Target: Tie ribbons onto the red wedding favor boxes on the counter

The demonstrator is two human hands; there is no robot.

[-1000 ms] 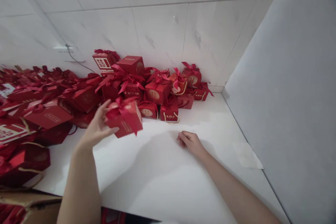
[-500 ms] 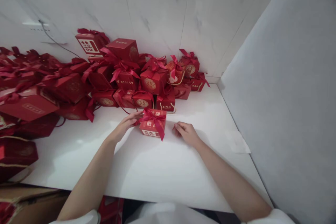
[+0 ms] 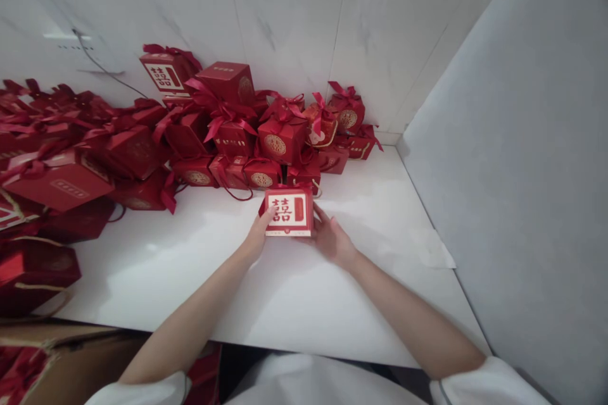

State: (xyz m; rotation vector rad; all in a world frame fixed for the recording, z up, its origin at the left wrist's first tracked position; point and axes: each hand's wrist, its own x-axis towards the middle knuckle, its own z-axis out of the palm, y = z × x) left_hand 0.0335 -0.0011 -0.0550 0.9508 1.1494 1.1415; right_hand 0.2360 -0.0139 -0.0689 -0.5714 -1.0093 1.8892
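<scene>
Between my two hands is a red gift box, tilted so that its white panel with a red double-happiness character faces me. My left hand grips its left side, with the thumb over the front edge. On the right side, my right hand holds the box with its fingers reaching round and under it. The ribbon on top is mostly hidden behind the front panel. Just behind the held box, a row of red gift boxes stands on the white table.
A large pile of red ribboned boxes runs along the tiled wall and down the left side. A grey partition borders the table's right. Below the front left edge is a cardboard carton with red items inside.
The box has been picked up and tipped, turning its character panel towards me. My left hand moved from behind its left side to grip it; my right hand came in from the right.
</scene>
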